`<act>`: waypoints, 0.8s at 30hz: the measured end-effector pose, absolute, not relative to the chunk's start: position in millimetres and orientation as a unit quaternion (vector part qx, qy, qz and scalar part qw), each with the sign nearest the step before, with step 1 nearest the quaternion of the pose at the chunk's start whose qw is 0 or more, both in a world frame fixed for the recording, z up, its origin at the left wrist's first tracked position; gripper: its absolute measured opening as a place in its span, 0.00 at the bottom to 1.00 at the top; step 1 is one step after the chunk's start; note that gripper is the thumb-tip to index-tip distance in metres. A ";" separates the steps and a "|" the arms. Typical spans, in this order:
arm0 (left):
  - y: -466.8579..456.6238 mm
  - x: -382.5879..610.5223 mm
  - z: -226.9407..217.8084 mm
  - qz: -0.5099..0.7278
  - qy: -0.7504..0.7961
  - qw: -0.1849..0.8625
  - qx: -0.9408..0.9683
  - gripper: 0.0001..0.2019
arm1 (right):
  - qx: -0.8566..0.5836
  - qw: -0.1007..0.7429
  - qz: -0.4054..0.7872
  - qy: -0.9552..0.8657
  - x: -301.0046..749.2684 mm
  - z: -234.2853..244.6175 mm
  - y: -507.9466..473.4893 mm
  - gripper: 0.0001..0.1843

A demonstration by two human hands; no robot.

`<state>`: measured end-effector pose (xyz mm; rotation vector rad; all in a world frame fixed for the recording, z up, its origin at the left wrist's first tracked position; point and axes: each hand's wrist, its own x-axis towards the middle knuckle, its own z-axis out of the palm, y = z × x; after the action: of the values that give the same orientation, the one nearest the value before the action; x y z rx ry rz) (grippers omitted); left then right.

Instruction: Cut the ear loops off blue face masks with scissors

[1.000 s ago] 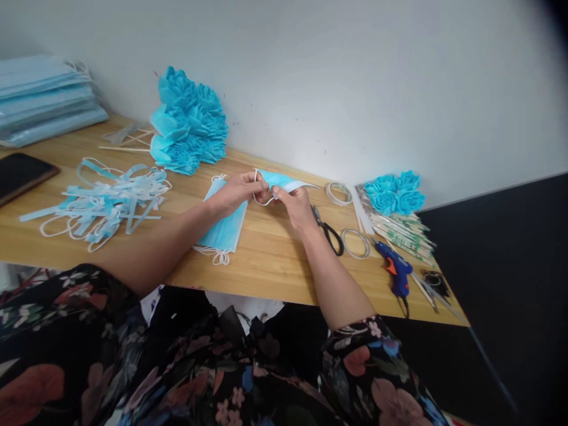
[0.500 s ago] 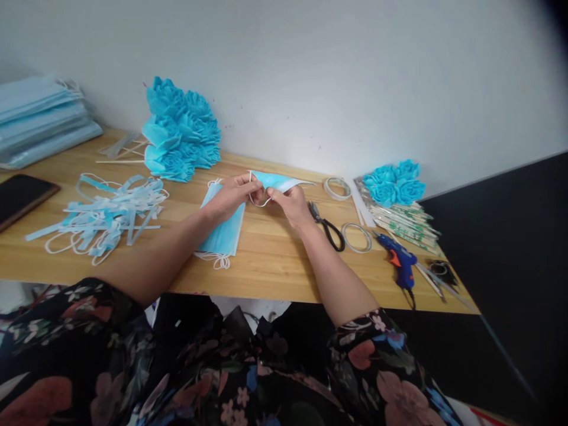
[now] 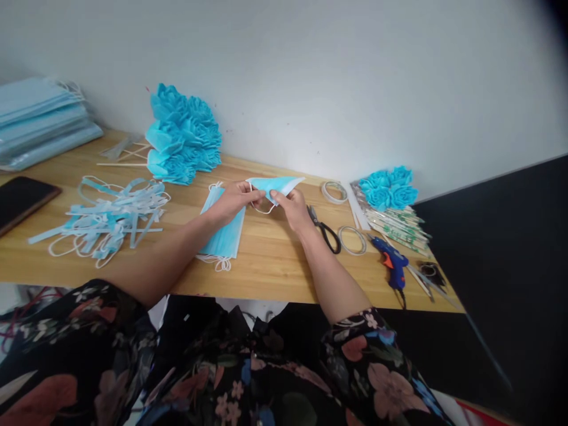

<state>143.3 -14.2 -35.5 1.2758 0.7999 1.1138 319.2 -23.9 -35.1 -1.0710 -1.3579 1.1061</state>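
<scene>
Both hands pinch a blue and white disposable face mask [image 3: 276, 184] above the table, its white ear loop hanging between them. My left hand [image 3: 237, 198] grips the mask's left end, thumb pointing right. My right hand [image 3: 290, 206] holds it near the middle, thumb on the blue face; the right side tapers to a point. Under my left forearm lie more flat face masks [image 3: 226, 236], partly covered. Just right of my right hand are black-handled scissors [image 3: 327, 234]. Fingers behind the held mask are hidden.
Left: cut mask strips [image 3: 110, 216], a phone [image 3: 26, 201], packs of masks [image 3: 44, 121] and a bunch of blue flowers [image 3: 184, 136]. Right: tape roll [image 3: 334, 192], wire coil [image 3: 352, 240], blue glue gun [image 3: 393, 260], smaller blue flowers [image 3: 388, 188] and wrapped sticks [image 3: 402, 228].
The mask is turned so more of its blue face shows, and my right thumb now presses on it. The hands have moved slightly apart. The whole view has shifted a little.
</scene>
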 end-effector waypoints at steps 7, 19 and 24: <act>-13.7 141.9 -35.9 0.477 0.340 0.620 0.522 0.14 | -0.456 0.493 0.455 -0.584 327.1 -35.1 -23.1 0.18; -11.4 139.0 -36.0 0.454 0.373 0.594 0.549 0.12 | -0.455 0.471 0.475 -0.588 323.7 -31.2 -25.9 0.20; -12.3 139.1 -36.2 0.450 0.378 0.589 0.554 0.14 | -0.452 0.467 0.465 -0.601 325.7 -33.4 -25.5 0.20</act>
<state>139.1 -12.3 -36.2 1.2909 0.8801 1.0470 325.7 -25.5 -33.4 -1.1083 -1.4750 1.1421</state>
